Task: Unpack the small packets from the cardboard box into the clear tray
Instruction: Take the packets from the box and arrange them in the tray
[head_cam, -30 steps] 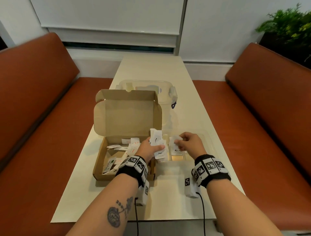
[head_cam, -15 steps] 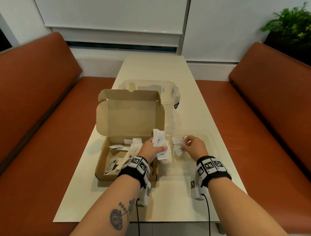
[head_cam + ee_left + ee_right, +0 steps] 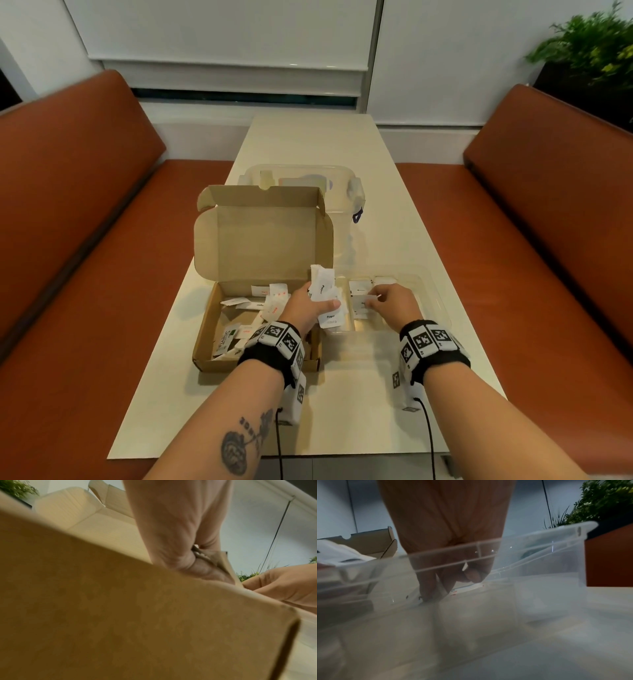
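Nearest us, two forearms reach out over the pale desk (image 3: 359, 394), each wrist wrapped in a black band with checkered markers. The left hand (image 3: 310, 305) sits at the right edge of the box (image 3: 205, 342), fingers curled round a fanned bunch of packets (image 3: 325, 294), white paper sachets with small dark print; one reads "Pepper". The bunch stands up out of the fist, right over the seam between box and tray (image 3: 435, 291). From the left wrist view, the box wall (image 3: 120, 615) fills most of the picture, and the left hand (image 3: 180, 534) shows closed round paper edges.

Just to the right, the right hand (image 3: 394, 305) is down inside the tray, thumb and fingertips pinching a single packet (image 3: 363, 301) low over others lying flat on the tray floor. The right wrist view confirms it: fingers (image 3: 428, 582) pinched on a thin white sachet behind the tray's clear rim (image 3: 539, 534).

The box stays open, its lid (image 3: 263, 240) standing upright at the far side, with loose packets (image 3: 260, 308) scattered inside, some red-printed, one green-marked.

Farther back, a clear lidded tub (image 3: 342, 181) stands behind the box. Orange benches (image 3: 85, 240) flank the desk, and a plant (image 3: 589, 51) sits far right.
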A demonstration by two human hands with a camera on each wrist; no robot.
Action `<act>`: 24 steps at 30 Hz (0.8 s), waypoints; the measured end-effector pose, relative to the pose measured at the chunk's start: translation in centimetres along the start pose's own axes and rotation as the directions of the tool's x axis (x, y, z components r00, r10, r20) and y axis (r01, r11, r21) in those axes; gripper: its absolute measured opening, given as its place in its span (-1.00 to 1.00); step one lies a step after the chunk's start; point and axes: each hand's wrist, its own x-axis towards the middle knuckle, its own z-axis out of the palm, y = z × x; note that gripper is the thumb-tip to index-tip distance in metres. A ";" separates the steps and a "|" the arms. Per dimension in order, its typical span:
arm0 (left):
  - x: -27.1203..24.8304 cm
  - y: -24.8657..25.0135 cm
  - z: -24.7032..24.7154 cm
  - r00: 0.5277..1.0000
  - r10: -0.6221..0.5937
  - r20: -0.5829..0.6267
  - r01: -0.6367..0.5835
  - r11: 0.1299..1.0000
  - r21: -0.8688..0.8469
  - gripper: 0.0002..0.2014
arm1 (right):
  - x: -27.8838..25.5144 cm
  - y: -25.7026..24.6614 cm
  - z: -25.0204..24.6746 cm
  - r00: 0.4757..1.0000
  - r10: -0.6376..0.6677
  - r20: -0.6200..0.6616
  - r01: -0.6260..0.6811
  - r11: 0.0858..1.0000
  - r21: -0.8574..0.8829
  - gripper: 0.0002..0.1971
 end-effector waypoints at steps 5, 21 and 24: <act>0.1 0.1 0.1 1.000 -0.005 0.003 0.005 1.000 -0.001 -0.57 | 0.1 -0.3 -1.2 0.991 0.014 -0.131 0.009 0.984 0.177 -0.87; -0.6 1.0 0.7 1.000 0.003 0.018 0.000 0.986 -0.169 -0.54 | -0.4 -2.2 -1.6 0.996 -0.020 0.093 -0.031 0.852 0.523 -0.85; -0.7 0.9 0.6 0.999 -0.015 0.034 0.022 0.981 -0.193 -0.53 | -0.5 -2.1 -1.6 0.997 0.005 0.071 -0.043 0.836 0.546 -0.85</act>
